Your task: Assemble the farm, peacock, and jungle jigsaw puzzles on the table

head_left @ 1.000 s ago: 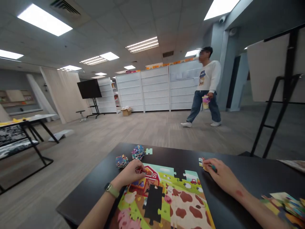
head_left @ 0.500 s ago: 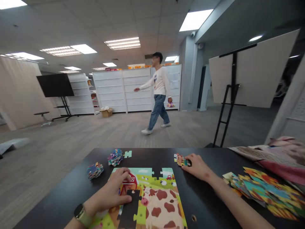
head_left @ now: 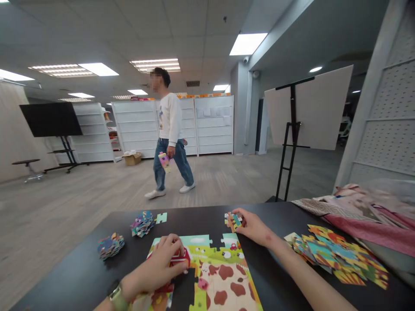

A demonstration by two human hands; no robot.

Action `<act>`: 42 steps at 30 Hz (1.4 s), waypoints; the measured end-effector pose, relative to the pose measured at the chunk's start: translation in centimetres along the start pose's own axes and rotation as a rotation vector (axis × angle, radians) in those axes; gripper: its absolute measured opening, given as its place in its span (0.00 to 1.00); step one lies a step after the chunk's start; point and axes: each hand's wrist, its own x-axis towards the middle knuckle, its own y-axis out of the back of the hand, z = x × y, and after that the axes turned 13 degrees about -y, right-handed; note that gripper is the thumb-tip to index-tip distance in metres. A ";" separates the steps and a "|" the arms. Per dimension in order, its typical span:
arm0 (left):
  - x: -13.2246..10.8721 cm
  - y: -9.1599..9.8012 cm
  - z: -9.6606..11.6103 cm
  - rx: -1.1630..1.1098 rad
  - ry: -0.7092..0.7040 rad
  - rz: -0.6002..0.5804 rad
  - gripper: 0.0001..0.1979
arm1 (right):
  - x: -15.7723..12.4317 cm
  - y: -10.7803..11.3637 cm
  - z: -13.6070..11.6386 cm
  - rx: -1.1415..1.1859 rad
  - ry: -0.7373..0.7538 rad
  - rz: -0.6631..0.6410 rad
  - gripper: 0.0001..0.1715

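A farm jigsaw puzzle (head_left: 228,283) with a spotted cow, sheep and a red barn lies on the black table, with gaps at its top edge and left of the cow. My left hand (head_left: 165,261) rests over the barn, fingers bent and thumb apart, with no piece visible in it. Beyond the puzzle's top right corner, my right hand (head_left: 253,226) has thumb and fingers closed around a small cluster of puzzle pieces (head_left: 232,221) on the table. How many it grips is hidden.
Two piles of pieces, one (head_left: 111,246) nearer and one (head_left: 142,223) farther, stand left, beside a pale green piece (head_left: 161,217). A spread heap of pieces (head_left: 340,255) and crumpled cloth (head_left: 363,216) lie right. A person (head_left: 170,125) walks past, carrying a pink-and-yellow object.
The view has shifted slightly right. My left hand's fingers are more bent on the barn, and my right hand still has its fingers at the small cluster. The person has walked leftward.
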 end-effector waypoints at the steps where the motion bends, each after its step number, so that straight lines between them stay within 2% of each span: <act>1: 0.7 0.3 -0.1 0.005 0.001 -0.012 0.10 | 0.0 0.0 -0.2 0.022 0.012 -0.003 0.27; 5: 3.0 1.2 -0.9 0.001 -0.052 0.005 0.10 | -0.5 0.0 -1.1 0.088 0.052 -0.009 0.28; 9: 3.2 1.1 -2.1 -0.011 -0.145 0.035 0.07 | -1.7 -0.9 -2.6 0.183 0.102 -0.092 0.27; 15: 1.6 1.0 -3.4 -0.050 -0.215 -0.006 0.23 | -4.9 -5.9 -6.6 0.184 0.082 -0.273 0.21; 17: 1.6 1.0 -3.6 -0.055 -0.227 -0.005 0.24 | -6.2 -7.6 -7.9 0.129 0.049 -0.344 0.20; 20: 1.7 0.9 -3.6 -0.047 -0.232 0.009 0.23 | -7.5 -8.8 -9.5 -0.015 0.094 -0.338 0.21; 22: 1.8 0.8 -3.4 -0.040 -0.231 0.015 0.23 | -7.8 -9.0 -10.2 -0.063 0.143 -0.316 0.21; 26: 1.8 0.8 -3.2 -0.012 -0.230 0.014 0.23 | -8.1 -9.0 -10.8 -0.096 0.171 -0.312 0.13; 31: 1.8 0.8 -3.6 -0.023 -0.231 0.012 0.22 | -9.2 -9.1 -11.7 -0.139 0.217 -0.399 0.11; 35: 1.8 0.8 -3.7 -0.028 -0.234 0.011 0.22 | -9.5 -9.0 -12.1 -0.113 0.249 -0.421 0.10; 38: 1.8 0.8 -3.7 -0.027 -0.233 0.012 0.21 | -9.3 -9.1 -11.8 -0.059 0.190 -0.428 0.08; 42: 1.8 0.7 -3.9 -0.028 -0.241 0.016 0.21 | -9.2 -9.4 -11.2 0.078 0.014 -0.451 0.07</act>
